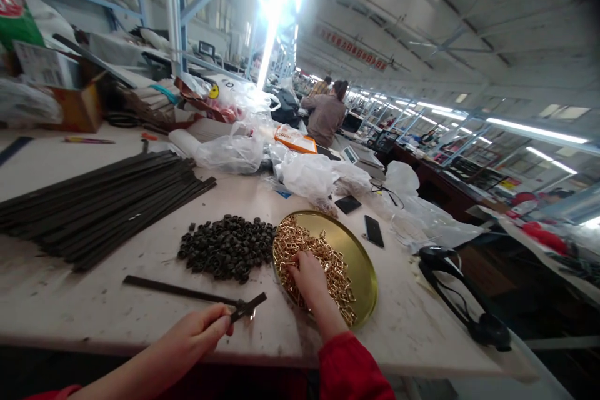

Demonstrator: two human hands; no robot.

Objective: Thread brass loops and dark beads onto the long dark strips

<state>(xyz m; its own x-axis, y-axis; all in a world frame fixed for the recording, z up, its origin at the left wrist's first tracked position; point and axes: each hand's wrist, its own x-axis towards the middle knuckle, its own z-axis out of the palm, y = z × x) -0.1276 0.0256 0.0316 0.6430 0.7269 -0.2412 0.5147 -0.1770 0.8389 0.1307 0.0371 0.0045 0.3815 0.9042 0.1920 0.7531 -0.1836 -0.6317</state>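
1. Dark strip [180, 288], above the worktop's [398, 340] near edge; the left hand's [206, 330] fingers pinch it near its doubled end, where a metallic glint suggests a fitted buckle
2. Right hand [310, 278], fingers dipped among gold-coloured buckles [335, 275] on a round tray [363, 262]; whether they grasp one cannot be told
3. Dark loops [225, 247], heaped left of the tray
4. Bundle of strips [107, 206], far left, with no buckles visible; by judgement, one piece is partly assembled and many are unworked, though no finished group can be identified
5. Writing: red characters on a banner [351, 50], too blurred to read whole; an "N" on a sack's [21, 22] red patch [10, 3]; print on an orange box [295, 139], illegible
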